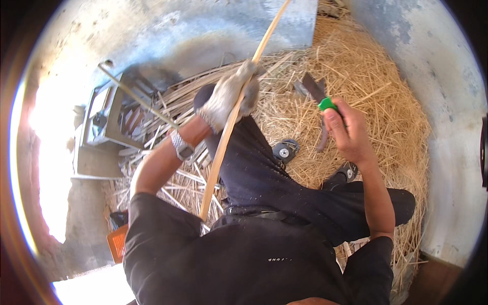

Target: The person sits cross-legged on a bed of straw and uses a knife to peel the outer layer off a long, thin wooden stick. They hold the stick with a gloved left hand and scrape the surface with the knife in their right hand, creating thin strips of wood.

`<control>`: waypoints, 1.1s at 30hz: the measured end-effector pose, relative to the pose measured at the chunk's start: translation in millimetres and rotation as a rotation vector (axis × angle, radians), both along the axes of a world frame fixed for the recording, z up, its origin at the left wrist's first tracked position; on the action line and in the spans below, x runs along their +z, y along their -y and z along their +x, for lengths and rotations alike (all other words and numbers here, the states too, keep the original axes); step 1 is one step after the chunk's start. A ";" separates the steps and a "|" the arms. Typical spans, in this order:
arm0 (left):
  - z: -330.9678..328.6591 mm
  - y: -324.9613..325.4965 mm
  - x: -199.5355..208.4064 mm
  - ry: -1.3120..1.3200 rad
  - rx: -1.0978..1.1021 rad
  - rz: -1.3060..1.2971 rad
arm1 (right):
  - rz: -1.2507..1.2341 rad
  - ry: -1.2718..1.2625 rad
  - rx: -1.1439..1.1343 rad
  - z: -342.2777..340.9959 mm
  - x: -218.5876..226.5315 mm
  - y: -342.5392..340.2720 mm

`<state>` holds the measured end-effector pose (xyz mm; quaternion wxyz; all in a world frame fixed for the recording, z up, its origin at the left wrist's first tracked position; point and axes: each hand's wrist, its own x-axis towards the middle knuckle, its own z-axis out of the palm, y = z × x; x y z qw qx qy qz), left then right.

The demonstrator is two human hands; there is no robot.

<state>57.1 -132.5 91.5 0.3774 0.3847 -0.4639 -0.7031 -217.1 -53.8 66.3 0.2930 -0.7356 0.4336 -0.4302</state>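
A light grey-white work glove covers my left hand [235,96], whose fingers are wrapped round a long, pale split-bamboo strip [219,157]. The strip slants from beside my waist up past the hand to the top of the view. My bare right hand [349,133] grips a knife [314,87] by its bright green handle. Its dark, broad blade points up and to the left, apart from the strip. Beneath it on the shavings lies another tool with a brown curved handle [323,136]; its head is partly hidden behind the knife.
Shavings [376,71] cover the floor ahead and to the right. Split strips [178,96] pile up on the left, near an open wooden cabinet-like frame [101,147]. A thin pole [137,97] leans there. An orange basket [118,244] stands lower left. Grey walls [442,127] enclose the spot.
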 end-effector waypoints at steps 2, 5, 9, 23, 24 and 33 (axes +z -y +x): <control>0.3 14.4 6.7 0.107 0.042 -0.218 | 0.044 0.021 -0.014 2.9 0.3 -2.8; 8.2 29.7 16.5 0.185 0.131 -0.424 | 0.105 -0.005 -0.032 7.4 5.4 -5.3; 9.0 22.3 34.9 0.238 0.130 -0.495 | 0.060 -0.007 -0.028 10.6 5.2 -6.8; -19.7 -135.6 -12.5 -0.050 -0.035 -0.003 | -0.112 -0.188 0.169 17.9 -5.1 -16.8; -21.1 -138.2 -16.2 -0.072 0.013 0.072 | -0.096 -0.195 0.189 18.3 -6.2 -19.6; -36.7 -134.6 -26.0 0.064 0.207 -0.060 | -0.312 -0.337 0.111 29.9 -24.2 -24.3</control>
